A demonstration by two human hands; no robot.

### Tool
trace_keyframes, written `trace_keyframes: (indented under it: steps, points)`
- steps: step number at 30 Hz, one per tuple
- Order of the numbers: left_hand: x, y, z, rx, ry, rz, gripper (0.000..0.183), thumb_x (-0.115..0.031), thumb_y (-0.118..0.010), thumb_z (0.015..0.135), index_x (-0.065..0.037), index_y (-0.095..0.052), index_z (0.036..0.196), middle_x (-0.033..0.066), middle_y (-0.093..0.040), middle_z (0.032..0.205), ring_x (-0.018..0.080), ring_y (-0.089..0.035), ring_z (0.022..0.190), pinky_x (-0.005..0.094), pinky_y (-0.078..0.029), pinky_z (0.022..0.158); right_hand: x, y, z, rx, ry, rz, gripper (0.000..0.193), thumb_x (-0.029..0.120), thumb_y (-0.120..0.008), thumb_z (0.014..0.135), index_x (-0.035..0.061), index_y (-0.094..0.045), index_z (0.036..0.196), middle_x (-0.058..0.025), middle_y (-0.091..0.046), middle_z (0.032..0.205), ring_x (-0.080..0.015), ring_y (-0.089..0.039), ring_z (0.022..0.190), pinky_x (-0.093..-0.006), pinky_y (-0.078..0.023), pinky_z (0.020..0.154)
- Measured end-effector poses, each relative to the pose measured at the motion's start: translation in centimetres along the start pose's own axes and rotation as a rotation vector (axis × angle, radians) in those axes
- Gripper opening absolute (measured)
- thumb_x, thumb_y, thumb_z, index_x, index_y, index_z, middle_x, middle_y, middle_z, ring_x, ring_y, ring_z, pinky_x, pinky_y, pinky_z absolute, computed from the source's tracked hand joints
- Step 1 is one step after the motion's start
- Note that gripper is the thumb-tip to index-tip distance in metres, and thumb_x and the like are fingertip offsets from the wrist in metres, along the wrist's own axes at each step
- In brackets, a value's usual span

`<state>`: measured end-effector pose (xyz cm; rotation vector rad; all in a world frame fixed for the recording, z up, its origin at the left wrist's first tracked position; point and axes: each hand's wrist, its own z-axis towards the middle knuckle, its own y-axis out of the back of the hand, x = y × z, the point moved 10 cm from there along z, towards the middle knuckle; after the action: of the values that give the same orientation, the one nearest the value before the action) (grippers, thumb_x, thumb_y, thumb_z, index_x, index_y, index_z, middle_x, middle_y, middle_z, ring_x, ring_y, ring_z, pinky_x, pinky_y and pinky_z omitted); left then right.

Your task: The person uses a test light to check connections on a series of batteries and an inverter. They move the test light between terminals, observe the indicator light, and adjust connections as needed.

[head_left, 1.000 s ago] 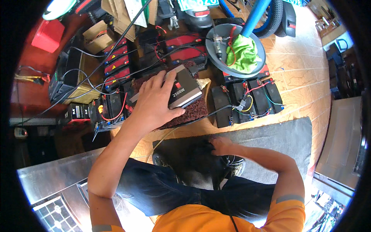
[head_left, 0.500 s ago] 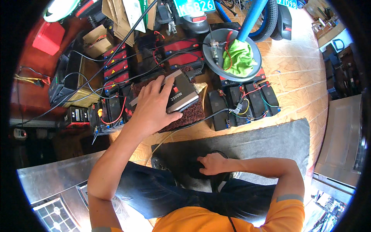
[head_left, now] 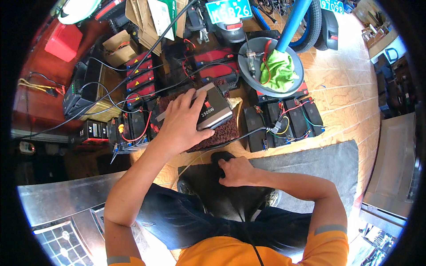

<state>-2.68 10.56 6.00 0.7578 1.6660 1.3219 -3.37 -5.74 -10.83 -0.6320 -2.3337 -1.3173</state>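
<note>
The step in hand looked like steadying: the left hand lay spread over the left part of a silver-and-black metal box, fingers reaching across its top and thumb along its near edge. The box rested on a shaggy brown mat, far of the person's knees and a little left of the middle. The right hand, nearer and to the right, was curled with thumb and fingers at a dark object above the grey mat; its shape blended into the shadow, so I could not tell what it was or how firmly it was gripped. To the right of the box stood a row of 4 black batteries with coloured wires, and beyond them a grey basin holding a green cloth. As I judged it, any further move called for the left palm to keep the box from sliding, while the right hand needed room clear of the black cable.
</note>
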Motion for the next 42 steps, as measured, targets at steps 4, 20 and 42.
trace_keyframes:
  steps: [4, 20, 42]
  points:
    - [0.2, 0.0, 0.2, 0.005, 0.008, -0.008, 0.109, -0.039, -0.089, 0.076, -0.010, -0.030, 0.163, 0.0245, -0.036, 0.162, 0.0465, -0.039, 0.146, 0.0517, -0.034, 0.122, 0.0, 1.2, 1.1, 0.064, 0.010, -0.112, 0.064, 0.048, -0.067, 0.086, -0.0027, -0.066, 0.125, -0.0230, -0.076, 0.098, -0.0398, -0.074, 0.100, -0.0519, -0.058, 0.087]
    - [0.6, -0.5, 0.2, 0.043, 0.035, -0.050, 0.104, -0.033, -0.088, 0.078, -0.005, -0.033, 0.162, 0.0233, -0.031, 0.166, 0.0417, -0.034, 0.152, 0.0485, -0.031, 0.124, -2.9, 0.4, 4.9, 0.236, -0.066, 0.043, 0.059, 0.048, -0.073, 0.077, 0.0046, -0.078, 0.116, -0.0192, -0.075, 0.121, -0.0375, -0.071, 0.114, -0.0491, -0.057, 0.095]
    - [-9.0, -8.6, -6.8, 0.490, -0.348, -0.436, 0.101, -0.003, -0.084, 0.073, -0.002, -0.032, 0.160, 0.0245, -0.040, 0.158, 0.0442, -0.046, 0.143, 0.0467, -0.043, 0.116, 0.7, 2.6, -1.7, 0.151, -0.044, 1.088, 0.042, 0.028, -0.083, 0.070, 0.0009, -0.078, 0.102, -0.0118, -0.075, 0.098, -0.0212, -0.069, 0.093, -0.0330, -0.055, 0.078]
